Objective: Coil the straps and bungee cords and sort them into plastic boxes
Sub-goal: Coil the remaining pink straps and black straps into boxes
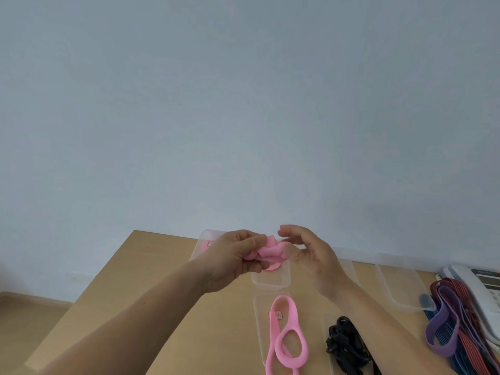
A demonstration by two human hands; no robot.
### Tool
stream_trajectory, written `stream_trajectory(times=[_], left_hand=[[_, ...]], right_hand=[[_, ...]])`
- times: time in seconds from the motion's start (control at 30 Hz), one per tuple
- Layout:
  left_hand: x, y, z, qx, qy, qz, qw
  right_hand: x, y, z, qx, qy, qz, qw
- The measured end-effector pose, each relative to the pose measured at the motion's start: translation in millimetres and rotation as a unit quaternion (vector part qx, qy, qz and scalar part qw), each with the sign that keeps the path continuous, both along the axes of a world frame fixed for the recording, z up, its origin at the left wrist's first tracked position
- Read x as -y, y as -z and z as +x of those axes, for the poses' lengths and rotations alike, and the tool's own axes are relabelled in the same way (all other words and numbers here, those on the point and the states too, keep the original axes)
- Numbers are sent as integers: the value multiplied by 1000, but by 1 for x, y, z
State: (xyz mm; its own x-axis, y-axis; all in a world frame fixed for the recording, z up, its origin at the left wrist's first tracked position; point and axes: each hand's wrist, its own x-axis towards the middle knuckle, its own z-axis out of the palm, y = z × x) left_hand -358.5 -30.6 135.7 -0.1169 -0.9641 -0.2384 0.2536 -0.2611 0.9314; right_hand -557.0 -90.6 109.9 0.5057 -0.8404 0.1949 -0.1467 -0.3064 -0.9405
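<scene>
Pink strap (267,253), bunched into a small coil, pinched in left hand (232,258) just above clear box (270,281). Right hand (311,253) beside the coil, fingers loosely spread, thumb and forefinger near the strap's free end; contact there not clear. Toward the camera from that box: second pink strap (286,331) lying uncoiled across a flat plastic tray (261,307); black cords (343,345) heaped on another tray just right of it. Far right of the box: empty clear box (400,282) and a pile of purple, red and blue straps (454,326) on wooden surface (162,280), unsorted. Judged early to midway: one coil nearly ready for the box, most pieces left.
</scene>
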Motion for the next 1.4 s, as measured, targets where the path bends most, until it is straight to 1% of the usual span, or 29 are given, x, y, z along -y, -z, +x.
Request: stream_trajectory(times=[0.07, 0.13, 0.23, 0.33, 0.43, 0.53, 0.77, 0.9, 0.97, 1.1, 1.17, 1.23, 1.27, 1.3, 1.33, 1.4], left_hand=[[-2, -1, -2, 25, 3, -5, 1000], [-3, -2, -3, 28, -2, -12, 1000], [-3, -3, -4, 28, -9, -21, 999], [-4, -4, -2, 46, -14, -39, 998], [-3, -1, 1, 45, -13, -48, 998], [-6, 4, 2, 47, -8, -51, 998], [-9, 14, 6, 9, 10, -80, 997], [-10, 16, 9, 20, 8, -83, 996], [-10, 19, 8, 47, -6, -86, 995], [-12, 24, 5, 150, -45, -124, 980], [-14, 26, 3, 226, -73, -155, 959], [-16, 30, 2, 313, -104, -199, 923], [-16, 32, 3, 339, -116, -222, 907], [-16, 33, 5, 349, -121, -239, 898], [-17, 33, 7, 342, -117, -247, 899], [-17, 32, 12, 302, -94, -232, 920]], right_hand=[[-1, -4, 4, -42, -34, -13, 998], [-2, -6, 10, -63, -39, -42, 996], [-3, -6, 14, -50, -11, -66, 997], [-4, -7, 15, -24, 13, -53, 998], [-1, -9, 12, -1, 41, -38, 998], [0, -9, 8, 3, 56, -27, 998], [-3, -9, 10, 43, 47, 19, 998], [-4, -6, 8, 47, 29, 57, 997], [-5, -3, 8, 46, 26, 72, 996], [-8, -2, 12, 65, 35, 98, 992], [-9, -3, 15, 73, 41, 108, 991], [-10, -4, 19, 81, 45, 120, 988], [-11, -4, 20, 83, 45, 125, 988], [-12, -4, 21, 81, 47, 128, 987], [-12, -3, 23, 75, 49, 127, 988], [-13, -1, 24, 65, 48, 123, 989]])
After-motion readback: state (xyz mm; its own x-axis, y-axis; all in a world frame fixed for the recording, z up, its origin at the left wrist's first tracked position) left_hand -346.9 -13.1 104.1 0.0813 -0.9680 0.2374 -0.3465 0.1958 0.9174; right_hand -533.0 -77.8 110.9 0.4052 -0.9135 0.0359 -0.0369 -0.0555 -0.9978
